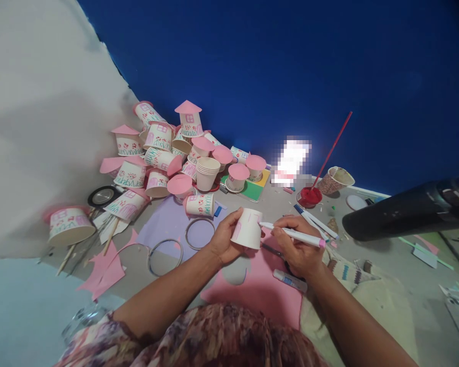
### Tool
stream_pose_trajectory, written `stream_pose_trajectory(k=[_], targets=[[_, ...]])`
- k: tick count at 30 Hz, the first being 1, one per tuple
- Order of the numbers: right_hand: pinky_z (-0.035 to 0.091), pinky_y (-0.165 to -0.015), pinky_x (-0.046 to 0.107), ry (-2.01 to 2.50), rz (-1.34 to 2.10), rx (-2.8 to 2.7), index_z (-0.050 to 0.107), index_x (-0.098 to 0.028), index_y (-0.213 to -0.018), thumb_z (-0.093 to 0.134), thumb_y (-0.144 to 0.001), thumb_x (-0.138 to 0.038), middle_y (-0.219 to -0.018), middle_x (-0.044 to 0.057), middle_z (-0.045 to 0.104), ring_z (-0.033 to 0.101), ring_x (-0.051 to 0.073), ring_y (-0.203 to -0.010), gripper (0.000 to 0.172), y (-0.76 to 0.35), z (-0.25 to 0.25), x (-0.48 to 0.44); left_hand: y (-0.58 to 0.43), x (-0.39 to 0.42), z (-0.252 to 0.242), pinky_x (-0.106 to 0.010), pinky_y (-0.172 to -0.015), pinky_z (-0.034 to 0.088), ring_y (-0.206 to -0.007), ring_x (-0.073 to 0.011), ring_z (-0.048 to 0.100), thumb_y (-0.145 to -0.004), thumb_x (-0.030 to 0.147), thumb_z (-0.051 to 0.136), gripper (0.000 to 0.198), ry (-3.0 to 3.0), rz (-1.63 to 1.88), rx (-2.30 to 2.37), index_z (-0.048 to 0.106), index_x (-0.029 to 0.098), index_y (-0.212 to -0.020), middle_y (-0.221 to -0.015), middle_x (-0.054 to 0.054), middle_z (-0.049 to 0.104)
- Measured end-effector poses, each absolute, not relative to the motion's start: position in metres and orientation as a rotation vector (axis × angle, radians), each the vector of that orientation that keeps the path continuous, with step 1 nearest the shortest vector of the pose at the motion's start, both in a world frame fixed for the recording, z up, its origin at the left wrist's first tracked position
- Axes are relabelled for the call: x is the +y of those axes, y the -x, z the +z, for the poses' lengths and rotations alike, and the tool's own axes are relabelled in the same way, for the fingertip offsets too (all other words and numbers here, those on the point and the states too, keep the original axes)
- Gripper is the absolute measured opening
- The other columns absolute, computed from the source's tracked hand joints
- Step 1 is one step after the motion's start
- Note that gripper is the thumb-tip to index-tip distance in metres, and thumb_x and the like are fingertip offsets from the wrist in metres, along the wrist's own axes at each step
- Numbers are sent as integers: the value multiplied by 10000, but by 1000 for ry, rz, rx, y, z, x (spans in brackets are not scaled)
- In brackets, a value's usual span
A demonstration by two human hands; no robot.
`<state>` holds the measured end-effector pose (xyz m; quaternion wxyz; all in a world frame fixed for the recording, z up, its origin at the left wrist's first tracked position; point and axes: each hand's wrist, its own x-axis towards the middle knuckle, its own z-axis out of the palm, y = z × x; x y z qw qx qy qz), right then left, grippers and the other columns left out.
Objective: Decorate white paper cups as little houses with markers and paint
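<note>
The person sits on the floor (pixel 390 265) with a lot of craft things around. The left hand (pixel 224 240) holds a small white paper cup (pixel 248 229) upside down, just above a pink paper sheet (pixel 260 293). The left fingers curl around the cup's side and pinch it. The right hand (pixel 296 251) holds a pink-capped marker (pixel 295 234), with the fingers pressed together on it like on a pencil. The tip of the marker touches the cup near its top edge. There is already a pink shape on the cup's left side.

It looks to me like the drawing step: the cup is getting its lines. To my eye, a clean line needs the cup kept still and turned slowly under the tip.

Far to the left is a big pile of cup houses (pixel 160 153) with pink roofs, and a stack of plain cups (pixel 207 173) stands beside it. Two wire rings (pixel 165 257) lie near the left arm. A glue tube (pixel 290 280) lies under the right wrist. Farther right is a red paint dish (pixel 309 197) with a red stick (pixel 332 148) in it.
</note>
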<state>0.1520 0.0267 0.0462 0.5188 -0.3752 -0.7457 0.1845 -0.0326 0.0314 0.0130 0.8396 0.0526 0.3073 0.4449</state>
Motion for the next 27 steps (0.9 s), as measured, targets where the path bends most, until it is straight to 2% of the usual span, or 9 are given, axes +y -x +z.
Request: stream_pose_trajectory(k=[4,8,18,27], targets=[[535,-595,294,893,443,-1789,696,-239,-837,637,-922,-143,-694,1,734,689,172,-609,141,-152,46,27,32,31,14,-364,-590,589,-683,-274,751,-1062,423,467,472,-103,942,658,737,50,-1163,-831,-157,782],[536,-593,291,882,438,-1791,697,-236,-839,643,-918,-135,-691,1,736,692,171,-609,139,-153,44,28,32,32,14,-359,-577,585,-664,-266,743,-1070,422,444,478,-98,952,668,748,54,-1078,-814,-160,774],[548,-586,274,810,336,-1834,685,-235,-901,650,-924,-114,-701,-5,747,708,161,-601,128,-148,49,24,29,31,8,-311,-613,572,-654,-234,743,-1033,391,553,372,-143,1000,713,746,74,-1035,-795,-131,780],[558,-582,292,858,323,-1877,687,-229,-890,650,-954,-178,-707,14,758,716,172,-602,90,-148,47,23,24,30,10,-266,-609,564,-633,-183,709,-989,327,624,283,-152,1083,751,765,82,-978,-780,-99,775]])
